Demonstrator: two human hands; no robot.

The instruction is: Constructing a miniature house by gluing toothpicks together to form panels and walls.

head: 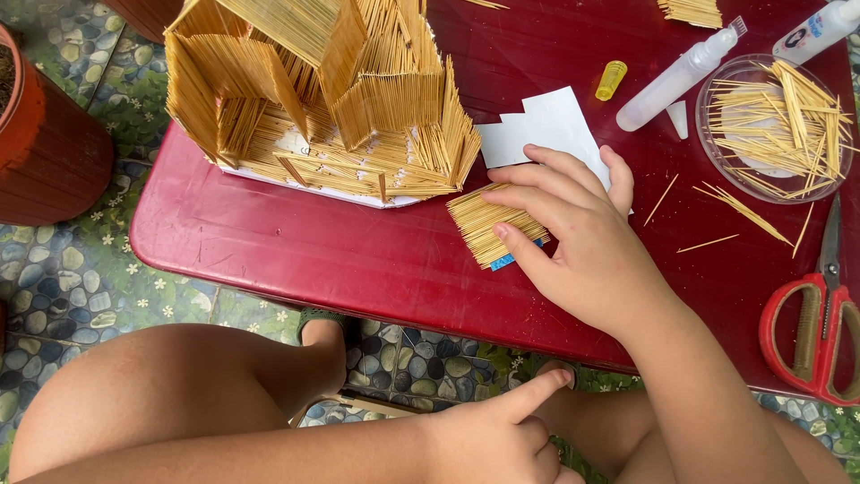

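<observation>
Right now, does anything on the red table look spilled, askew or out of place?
A few loose toothpicks lie scattered on the red table outside the clear dish. The right hand presses on a toothpick panel; nothing looks damaged.

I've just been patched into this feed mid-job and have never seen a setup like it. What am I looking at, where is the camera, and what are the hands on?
There is no machine here: a person works with bare hands, and the single camera sits on their head, looking down. The right hand presses flat on a small panel of toothpicks lying on a red table, with white card beside it. The left hand hangs below the table edge, forefinger out, holding nothing. On the table stands a toothpick house model. To the right lie a clear dish of loose toothpicks, a glue bottle, a yellow cap and red-handled scissors.
</observation>
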